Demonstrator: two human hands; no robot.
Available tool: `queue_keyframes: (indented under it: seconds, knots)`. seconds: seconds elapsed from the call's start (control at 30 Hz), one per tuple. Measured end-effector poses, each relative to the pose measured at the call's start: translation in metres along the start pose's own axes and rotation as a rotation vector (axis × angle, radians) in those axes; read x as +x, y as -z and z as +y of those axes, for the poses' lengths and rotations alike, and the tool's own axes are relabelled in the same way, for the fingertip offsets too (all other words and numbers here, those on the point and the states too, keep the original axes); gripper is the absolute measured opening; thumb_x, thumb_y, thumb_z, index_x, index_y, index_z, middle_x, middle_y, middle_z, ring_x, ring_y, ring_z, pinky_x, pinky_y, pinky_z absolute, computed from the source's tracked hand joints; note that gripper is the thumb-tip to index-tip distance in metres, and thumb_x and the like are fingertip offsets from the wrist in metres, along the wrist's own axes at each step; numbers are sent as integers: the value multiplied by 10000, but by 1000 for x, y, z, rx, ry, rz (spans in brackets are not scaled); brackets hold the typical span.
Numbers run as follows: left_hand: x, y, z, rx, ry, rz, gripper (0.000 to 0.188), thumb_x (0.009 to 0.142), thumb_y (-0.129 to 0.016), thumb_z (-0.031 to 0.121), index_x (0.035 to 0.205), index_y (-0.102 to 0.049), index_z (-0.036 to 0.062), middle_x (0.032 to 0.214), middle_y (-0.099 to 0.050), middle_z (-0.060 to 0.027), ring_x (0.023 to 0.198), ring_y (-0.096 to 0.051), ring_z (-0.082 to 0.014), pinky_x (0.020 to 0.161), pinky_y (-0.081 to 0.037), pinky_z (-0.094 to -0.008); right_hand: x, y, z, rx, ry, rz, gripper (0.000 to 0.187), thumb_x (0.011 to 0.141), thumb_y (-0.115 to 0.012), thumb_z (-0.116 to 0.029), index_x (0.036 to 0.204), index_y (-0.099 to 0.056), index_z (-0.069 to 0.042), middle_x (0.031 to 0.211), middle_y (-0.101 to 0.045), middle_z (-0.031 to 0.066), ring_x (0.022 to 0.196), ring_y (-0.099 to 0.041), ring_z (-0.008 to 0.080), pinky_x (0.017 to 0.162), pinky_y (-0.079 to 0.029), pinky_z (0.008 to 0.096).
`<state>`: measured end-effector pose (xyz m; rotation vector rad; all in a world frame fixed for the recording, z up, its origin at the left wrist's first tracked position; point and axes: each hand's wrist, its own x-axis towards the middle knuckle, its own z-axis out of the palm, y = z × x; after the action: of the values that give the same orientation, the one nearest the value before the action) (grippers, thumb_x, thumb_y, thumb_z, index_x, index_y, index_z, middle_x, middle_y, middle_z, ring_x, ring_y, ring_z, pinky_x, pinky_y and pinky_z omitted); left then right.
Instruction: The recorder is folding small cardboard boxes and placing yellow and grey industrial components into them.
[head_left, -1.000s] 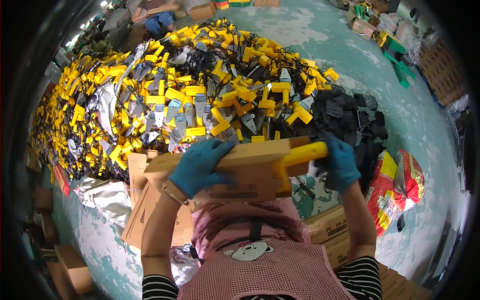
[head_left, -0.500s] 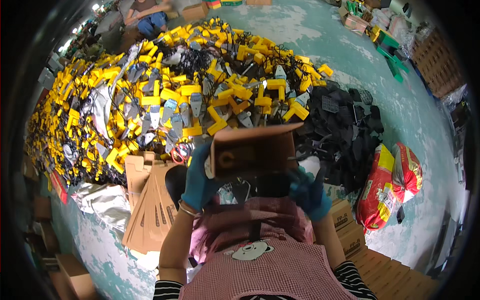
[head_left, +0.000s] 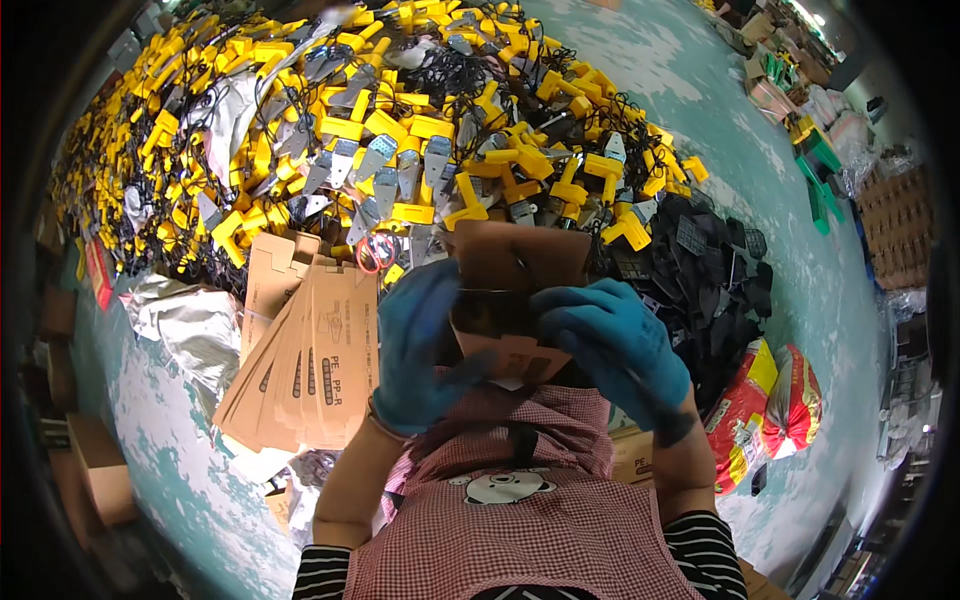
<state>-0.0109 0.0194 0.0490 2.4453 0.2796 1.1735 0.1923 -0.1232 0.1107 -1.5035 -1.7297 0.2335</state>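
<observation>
An open cardboard box (head_left: 520, 258) is in front of my lap, its back flap raised and a dark interior showing. My left hand (head_left: 415, 345), in a blue glove and smeared by motion, is at the box's left side. Its fingers are stretched upward, with the thumb apart across the lower left corner. From the right, my right hand (head_left: 620, 340), also blue-gloved, has its fingers bent over the box's right edge at the opening. What those fingertips touch inside is hidden.
Beyond the box lies a large heap of yellow-handled tools (head_left: 400, 130) with black cords. Flattened cartons (head_left: 315, 360) fan out at the left, near red-handled scissors (head_left: 375, 254). Black plastic parts (head_left: 700, 270) are piled at the right, beside red and yellow sacks (head_left: 790, 405).
The box has tipped, so its opening faces upward more and its front panel shows. My right hand has moved onto the right edge. My left hand has shifted along the left side.
</observation>
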Motion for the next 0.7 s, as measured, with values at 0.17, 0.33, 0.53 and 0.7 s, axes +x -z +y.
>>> queue_keyframes:
  seconds: [0.17, 0.33, 0.53, 0.7]
  knots:
    - [36, -9, 4, -92, -160, -141, 598, 798, -725, 268, 1331, -536, 76, 1359, -540, -135, 1198, -539, -328, 974, -438, -453, 9, 5, 4, -336, -45, -244, 163, 812, -655, -108, 975, -645, -104, 1019, -676, 86, 979, -643, 303, 771, -511, 407]
    - [53, -22, 30, -62, -608, -278, 482, 746, -770, 275, 1193, -649, 141, 1217, -613, -21, 1124, -569, -223, 930, -454, -409, 4, -2, 28, -407, -178, -582, 202, 769, -666, -185, 950, -629, -104, 891, -689, 143, 847, -683, 347, 725, -539, 433]
    - [68, -27, 7, 231, -94, -393, 307, 809, -716, 260, 1070, -641, 116, 930, -666, -73, 832, -645, -255, 746, -492, -391, -15, -3, 15, -61, -614, -246, 372, 780, -791, -220, 1070, -635, -48, 1014, -692, 164, 950, -676, 352, 827, -542, 415]
    - [113, -8, 35, 306, 102, -1437, 235, 847, -697, 245, 986, -674, 56, 999, -697, -146, 925, -677, -302, 828, -538, -393, -36, -28, 3, -253, -102, -80, 768, 667, -861, -244, 1326, -517, -46, 1235, -599, 161, 1124, -574, 353, 1001, -448, 441]
